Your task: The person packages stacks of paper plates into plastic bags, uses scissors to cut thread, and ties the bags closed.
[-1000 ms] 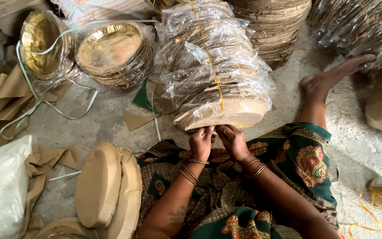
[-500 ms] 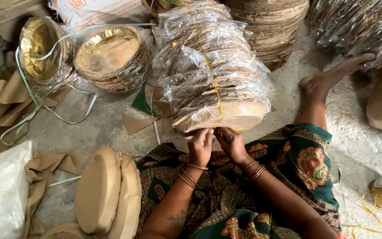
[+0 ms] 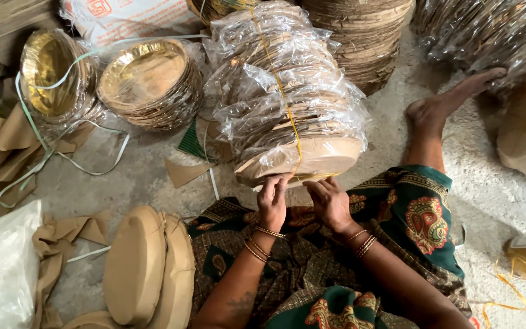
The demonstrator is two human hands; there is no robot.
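A long bundle of stacked paper plates wrapped in clear plastic [image 3: 287, 103] lies tilted on the floor in front of me, bound lengthwise by a yellow string [image 3: 284, 97]. Its near end is capped by a brown paper disc [image 3: 312, 159]. My left hand [image 3: 273, 201] pinches the string at the lower edge of that end. My right hand [image 3: 330, 201] touches the same edge just to the right, fingers curled at the string. Both wrists wear bangles.
Two stacks of gold plates [image 3: 147, 82] sit at the upper left with a green strap [image 3: 44, 158] looped around them. Brown-wrapped round packs [image 3: 147, 268] lie at the lower left. More plate stacks [image 3: 360, 36] stand behind. My bare foot [image 3: 445, 103] stretches right.
The hands have stayed at the bundle's near end with small finger movements on the string. The bundle has hardly shifted.
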